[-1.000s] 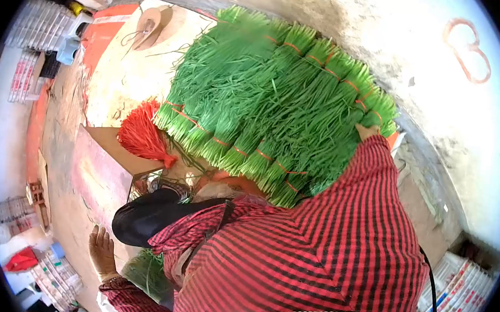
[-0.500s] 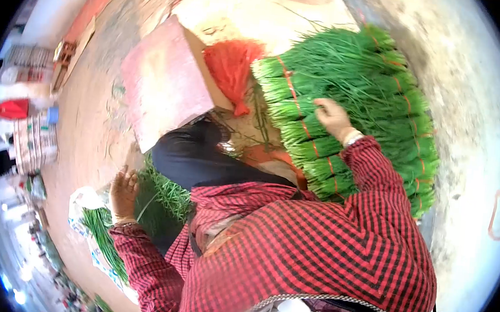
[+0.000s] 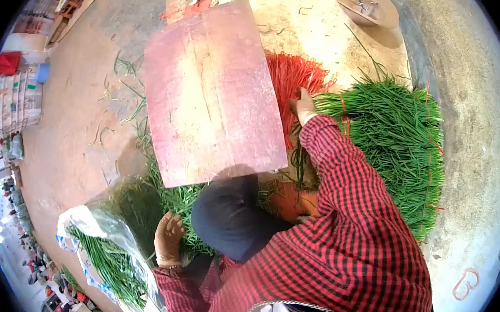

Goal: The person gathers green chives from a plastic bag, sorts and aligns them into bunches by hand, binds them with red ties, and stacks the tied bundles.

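My right hand (image 3: 304, 106) is at the edge of a pile of thin red plastic ties (image 3: 295, 72), its fingers bent together on the strands. Just beside it lie bundles of green garlic chives (image 3: 388, 131), bound with red ties and stacked side by side. My left hand (image 3: 169, 237) holds nothing, its fingers loosely curled and apart. It hovers between my dark-clothed knee (image 3: 225, 215) and a clear plastic bag (image 3: 86, 220) with long green chives (image 3: 109, 262) inside.
A worn pink board (image 3: 213, 95) stands in front of my knee. Loose green leaves (image 3: 183, 203) lie below it and scraps dot the floor. A round brown object (image 3: 367, 10) sits at the far right, near the wall (image 3: 471, 142). Crates (image 3: 19, 102) stand far left.
My right hand has gone from above the chive bundles to the red ties. My left hand is now nearer my knee. The view has shifted, showing more of the board's top.
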`<state>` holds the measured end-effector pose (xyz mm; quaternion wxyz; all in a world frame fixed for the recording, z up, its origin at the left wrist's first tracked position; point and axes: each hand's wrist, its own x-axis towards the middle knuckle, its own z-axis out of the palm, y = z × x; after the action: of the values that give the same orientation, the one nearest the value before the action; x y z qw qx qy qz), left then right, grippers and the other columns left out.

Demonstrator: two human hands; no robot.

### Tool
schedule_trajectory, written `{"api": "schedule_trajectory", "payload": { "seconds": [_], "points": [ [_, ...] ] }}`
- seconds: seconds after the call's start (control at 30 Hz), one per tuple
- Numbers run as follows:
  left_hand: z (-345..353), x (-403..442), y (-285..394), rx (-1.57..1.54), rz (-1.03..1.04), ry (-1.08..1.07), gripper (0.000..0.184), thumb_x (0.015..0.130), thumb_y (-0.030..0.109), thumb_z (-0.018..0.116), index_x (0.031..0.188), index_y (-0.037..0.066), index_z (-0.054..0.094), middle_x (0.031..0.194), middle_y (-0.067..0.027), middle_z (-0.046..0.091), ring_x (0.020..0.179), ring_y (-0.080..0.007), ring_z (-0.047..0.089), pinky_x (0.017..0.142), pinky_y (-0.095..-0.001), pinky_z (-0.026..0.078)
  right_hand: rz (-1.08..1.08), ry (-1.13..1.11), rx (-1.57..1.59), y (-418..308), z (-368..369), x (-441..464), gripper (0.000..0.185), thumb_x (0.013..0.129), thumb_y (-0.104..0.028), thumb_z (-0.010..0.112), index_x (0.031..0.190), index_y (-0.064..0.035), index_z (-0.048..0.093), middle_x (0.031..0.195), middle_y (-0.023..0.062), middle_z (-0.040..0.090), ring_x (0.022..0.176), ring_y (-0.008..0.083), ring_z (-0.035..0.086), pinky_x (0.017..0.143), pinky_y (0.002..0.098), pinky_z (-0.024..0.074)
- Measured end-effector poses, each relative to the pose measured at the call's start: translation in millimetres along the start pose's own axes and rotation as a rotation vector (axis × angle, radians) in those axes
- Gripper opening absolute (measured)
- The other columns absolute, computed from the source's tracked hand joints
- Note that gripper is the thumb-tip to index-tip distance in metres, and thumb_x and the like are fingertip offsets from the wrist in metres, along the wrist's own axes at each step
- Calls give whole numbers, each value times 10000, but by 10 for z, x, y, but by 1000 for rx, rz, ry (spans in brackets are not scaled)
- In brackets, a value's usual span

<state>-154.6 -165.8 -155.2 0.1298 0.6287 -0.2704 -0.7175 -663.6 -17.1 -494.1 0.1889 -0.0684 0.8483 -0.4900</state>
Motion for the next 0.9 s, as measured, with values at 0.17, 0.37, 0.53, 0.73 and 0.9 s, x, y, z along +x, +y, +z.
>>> {"api": "schedule_trajectory", "payload": {
  "seconds": [0.17,0.37,0.53,0.73,0.9],
  "points": [
    [521,148,388,10,159,18,440,953,298,592,1279,4,549,1050,-102,657,916,-191,620,832,-317,507,95,-163,-107,-541,-227,-174,249,854,-207,648,966,7,708,720,87,673,626,159,611,587,319,501],
    [1647,140,790,336,573,-214,394,978,199,548,1297,-32,536,1172,-132,638,1107,-226,598,955,-327,461,21,-30,398,-1036,-580,-599,192,942,-195,604,955,-18,679,710,-3,595,611,114,554,543,265,447],
    [2968,-137,860,1338,1422,-690,394,847,110,642,1232,28,618,1311,-159,564,1296,-325,471,1110,-453,325,44,-602,289,-1971,-1339,-1429,220,974,-277,585,1008,-80,675,640,-4,582,572,93,562,520,263,454],
    [3473,223,280,1832,1623,-633,341,810,216,652,1124,84,666,1228,-114,603,1273,-301,489,1144,-517,244,-467,-497,-84,-2081,-1657,-1629,220,920,-312,609,1000,-127,696,840,132,669,760,334,653,663,384,517],
    [3480,187,278,1854,1499,-735,234,862,199,626,1053,79,687,1056,-74,659,1122,-256,579,1044,-451,367,-525,-482,-97,-2171,-1779,-1598,184,909,-265,619,988,-122,704,859,107,686,783,304,667,685,373,529]
  ]
}}
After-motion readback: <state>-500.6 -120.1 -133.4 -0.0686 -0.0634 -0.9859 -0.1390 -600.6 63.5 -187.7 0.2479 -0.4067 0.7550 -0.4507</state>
